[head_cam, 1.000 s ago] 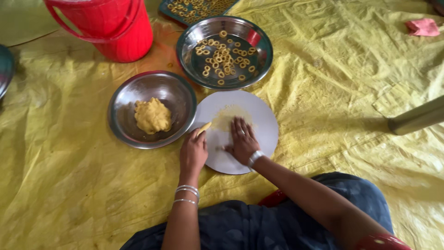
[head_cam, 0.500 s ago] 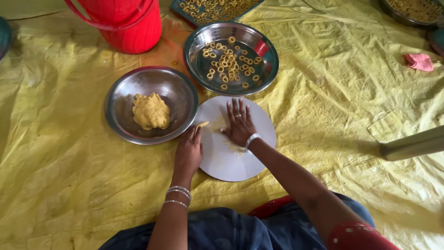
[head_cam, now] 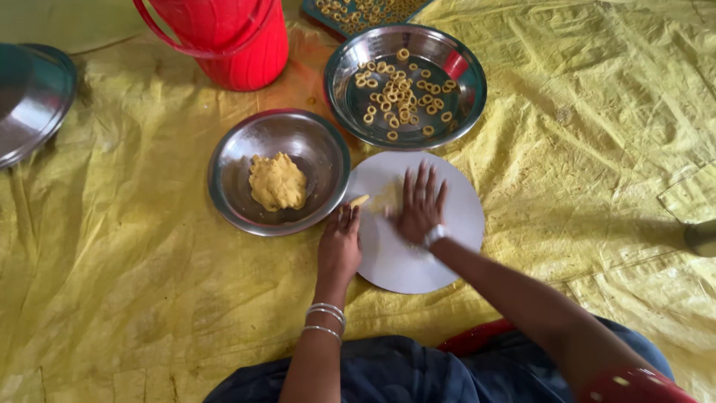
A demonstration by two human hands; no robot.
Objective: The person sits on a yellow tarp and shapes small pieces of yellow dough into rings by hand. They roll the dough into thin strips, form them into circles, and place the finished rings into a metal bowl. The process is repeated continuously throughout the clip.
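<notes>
A round white board [head_cam: 455,224] lies on the yellow sheet in front of me. My right hand [head_cam: 420,203] lies flat on the board, fingers spread, pressing on a thin strip of yellow dough [head_cam: 385,195]. My left hand [head_cam: 340,242] rests at the board's left edge, its fingertips pinching the end of the dough strip [head_cam: 359,201]. Left of the board stands a steel bowl [head_cam: 239,149] with a lump of yellow dough [head_cam: 277,181]. Behind the board, a steel plate [head_cam: 462,101] holds several small dough rings [head_cam: 399,93].
A red plastic bucket [head_cam: 231,37] stands at the back, left of the plate. A tray with more dough rings [head_cam: 358,11] shows at the top edge. A steel lid [head_cam: 30,101] lies at the far left. The crumpled yellow sheet [head_cam: 597,134] covers the floor.
My right hand has slid forward over the dough on the board and its fingers have spread. The left hand stays at the board's left edge. The camera has shifted slightly.
</notes>
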